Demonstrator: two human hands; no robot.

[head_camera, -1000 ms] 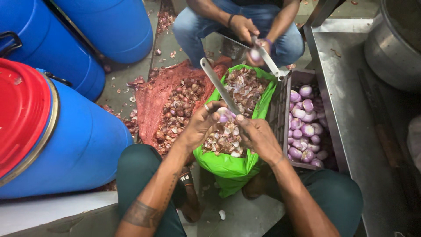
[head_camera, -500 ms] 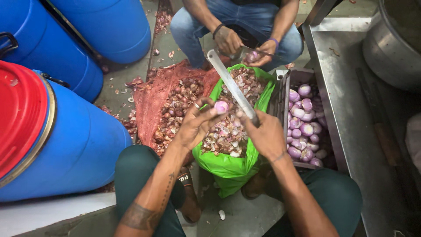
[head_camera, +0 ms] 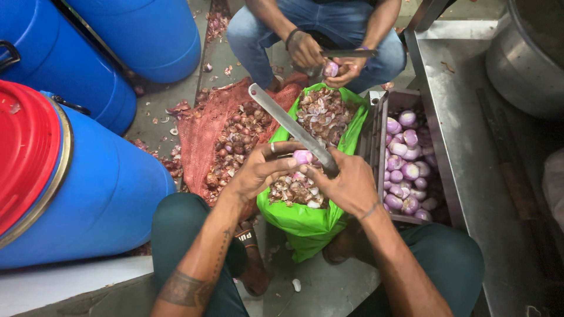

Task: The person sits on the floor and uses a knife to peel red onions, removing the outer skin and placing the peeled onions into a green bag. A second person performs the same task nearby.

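Note:
My left hand point(head_camera: 258, 170) holds a small purple onion point(head_camera: 302, 156) by its fingertips over a green bag point(head_camera: 305, 226) full of onion peels. My right hand point(head_camera: 346, 185) grips the handle of a long knife point(head_camera: 288, 126), whose blade points up and left and lies against the onion. A grey crate point(head_camera: 376, 126) of peeled purple onions point(head_camera: 405, 170) stands just right of the bag. A red mesh sack point(head_camera: 202, 132) with unpeeled onions point(head_camera: 238, 138) lies to the left.
Another person sits opposite, their hands point(head_camera: 329, 58) holding a knife and an onion. Blue drums point(head_camera: 111, 194) with a red lid point(head_camera: 26, 152) crowd the left. A steel counter point(head_camera: 464, 135) and a large metal pot point(head_camera: 529, 53) are on the right. Peels litter the floor.
My hands have shifted slightly with the onion and knife; the blade now lies lower across the onion. The person opposite has brought both hands together on their own onion.

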